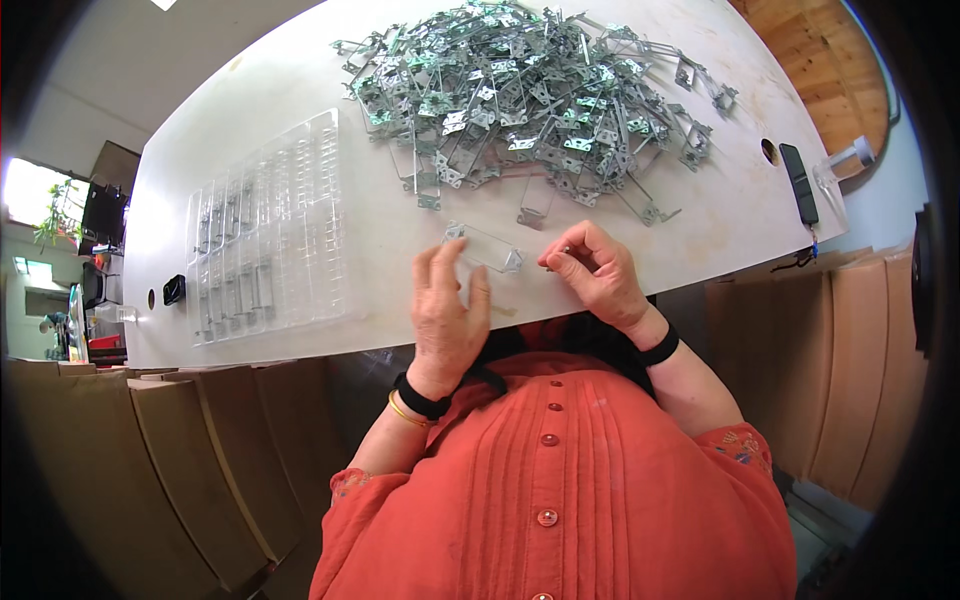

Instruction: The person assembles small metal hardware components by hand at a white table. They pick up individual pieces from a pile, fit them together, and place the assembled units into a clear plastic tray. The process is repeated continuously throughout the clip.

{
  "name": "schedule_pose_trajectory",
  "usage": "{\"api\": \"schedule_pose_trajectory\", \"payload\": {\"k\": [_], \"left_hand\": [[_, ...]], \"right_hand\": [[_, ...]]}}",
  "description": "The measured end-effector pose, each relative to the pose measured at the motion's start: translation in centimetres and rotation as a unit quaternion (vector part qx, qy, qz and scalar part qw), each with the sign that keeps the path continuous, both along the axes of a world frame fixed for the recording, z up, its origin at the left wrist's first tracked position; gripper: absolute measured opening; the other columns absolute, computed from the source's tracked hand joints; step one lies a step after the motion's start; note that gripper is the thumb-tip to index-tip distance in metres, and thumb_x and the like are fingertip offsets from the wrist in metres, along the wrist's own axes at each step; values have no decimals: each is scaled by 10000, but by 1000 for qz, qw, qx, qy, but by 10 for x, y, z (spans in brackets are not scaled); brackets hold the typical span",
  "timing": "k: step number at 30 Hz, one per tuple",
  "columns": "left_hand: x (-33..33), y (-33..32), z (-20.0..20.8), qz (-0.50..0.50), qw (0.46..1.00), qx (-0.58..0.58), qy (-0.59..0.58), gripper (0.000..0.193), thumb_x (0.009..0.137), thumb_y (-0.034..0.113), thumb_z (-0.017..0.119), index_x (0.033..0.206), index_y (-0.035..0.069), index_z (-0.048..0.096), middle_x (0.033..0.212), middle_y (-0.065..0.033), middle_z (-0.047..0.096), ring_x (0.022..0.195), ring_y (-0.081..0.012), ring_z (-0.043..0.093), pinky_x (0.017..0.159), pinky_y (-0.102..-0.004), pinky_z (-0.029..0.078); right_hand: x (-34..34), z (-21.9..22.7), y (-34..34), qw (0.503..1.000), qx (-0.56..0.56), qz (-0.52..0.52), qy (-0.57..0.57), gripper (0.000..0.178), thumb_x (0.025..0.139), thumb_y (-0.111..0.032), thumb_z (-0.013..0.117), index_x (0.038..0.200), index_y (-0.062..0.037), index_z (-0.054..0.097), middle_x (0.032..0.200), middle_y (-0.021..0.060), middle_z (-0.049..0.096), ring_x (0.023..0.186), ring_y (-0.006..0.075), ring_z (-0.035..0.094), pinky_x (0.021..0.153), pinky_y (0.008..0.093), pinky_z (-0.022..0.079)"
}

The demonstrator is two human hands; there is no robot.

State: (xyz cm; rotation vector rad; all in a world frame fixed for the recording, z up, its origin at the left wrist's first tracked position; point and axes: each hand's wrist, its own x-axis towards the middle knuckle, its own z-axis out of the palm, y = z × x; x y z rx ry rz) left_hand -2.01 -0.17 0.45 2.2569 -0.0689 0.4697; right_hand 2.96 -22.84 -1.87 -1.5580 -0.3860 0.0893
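My left hand is over the near part of the white table, its fingers spread and nothing gripped between them. Just beyond its fingertips lies a flat metal wire frame with small plates at both ends; whether a finger touches it I cannot tell. To the right, my right hand is closed in a pinch. Something small and dark shows at its fingertips, too little of it to name. A big heap of similar grey metal wire-and-plate parts covers the far middle of the table.
A transparent compartment tray lies at the left, with metal parts in several slots. A small black device sits at the left edge, a black phone-like object at the right edge. Cardboard boxes stand below the table on both sides.
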Motion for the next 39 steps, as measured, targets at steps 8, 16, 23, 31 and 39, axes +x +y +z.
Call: {"api": "schedule_pose_trajectory", "payload": {"k": [8, 16, 23, 31, 39], "left_hand": [[3, -17, 4, -63, 995, 81, 6, 375, 950, 105, 764, 1300, 11, 666, 1316, -233, 594, 1055, -376, 649, 894, -446, 554], [3, -2, 7, -88, 986, 127, -59, 287, 924, 73, 748, 1204, 29, 705, 1238, -195, 660, 1112, -390, 635, 971, -475, 526], [4, -8, 3, -75, 989, 108, -73, 335, 913, 112, 776, 1211, -8, 682, 1232, -206, 667, 1151, -406, 622, 992, -491, 506], [0, -14, 2, 0, 987, 156, -31, 410, 901, 225, 805, 1191, -26, 661, 1194, -233, 647, 1097, -420, 608, 968, -504, 488], [-3, -7, 0, -36, 982, 184, -6, 311, 931, 153, 753, 1178, -13, 664, 1190, -223, 635, 1099, -402, 605, 965, -500, 484]], "right_hand": [[0, 0, 0, 1000, 6, -6, 11, 125, 1043, -107, 736, 1059, -43, 630, 967, 33, 758, 899, 82, 696, 814, 255, 558], [0, 4, 0, 1000, 1, -3, 11, 125, 1045, -105, 735, 1060, -46, 626, 990, 36, 755, 914, 85, 696, 829, 256, 560], [0, 3, 1, 1000, 7, -6, 13, 127, 1046, -109, 736, 1065, -45, 628, 982, 30, 751, 913, 80, 692, 828, 255, 560], [0, 2, -1, 1000, -9, -12, 9, 126, 1046, -111, 737, 1060, -46, 630, 972, 26, 752, 894, 75, 688, 812, 251, 555], [0, 0, 0, 1000, 7, -12, 13, 113, 1042, -84, 734, 1072, -42, 633, 1011, 34, 755, 920, 75, 683, 829, 250, 555]]}}
